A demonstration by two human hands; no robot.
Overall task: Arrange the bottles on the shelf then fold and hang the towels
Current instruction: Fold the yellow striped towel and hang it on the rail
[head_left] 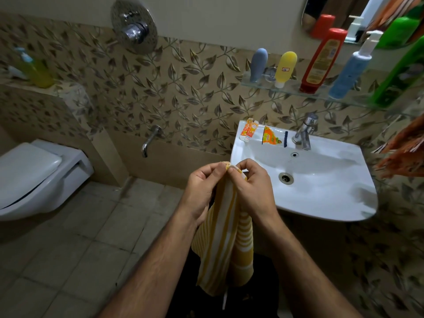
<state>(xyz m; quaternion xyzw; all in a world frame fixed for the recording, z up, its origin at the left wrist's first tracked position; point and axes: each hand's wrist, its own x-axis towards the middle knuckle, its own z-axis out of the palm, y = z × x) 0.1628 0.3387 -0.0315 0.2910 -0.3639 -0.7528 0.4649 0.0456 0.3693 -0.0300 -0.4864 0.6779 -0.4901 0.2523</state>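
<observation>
A yellow and white striped towel [226,244] hangs down between my arms, in front of the sink. My left hand [202,191] and my right hand [251,189] both pinch its top edge, close together, thumbs against fingers. On the glass shelf [289,91] above the sink stand a grey bottle [258,64], a yellow bottle [285,67], a red bottle [322,61], a blue pump bottle [351,72] and a green bottle [399,74]. An orange patterned towel [403,152] hangs at the right edge.
The white sink [321,191] with a tap [305,131] is at the right; small tubes and a sachet [270,135] lie on its rim. A white toilet [34,177] is at the left. A wall spout [150,140] and shower valve [134,26] are on the tiled wall.
</observation>
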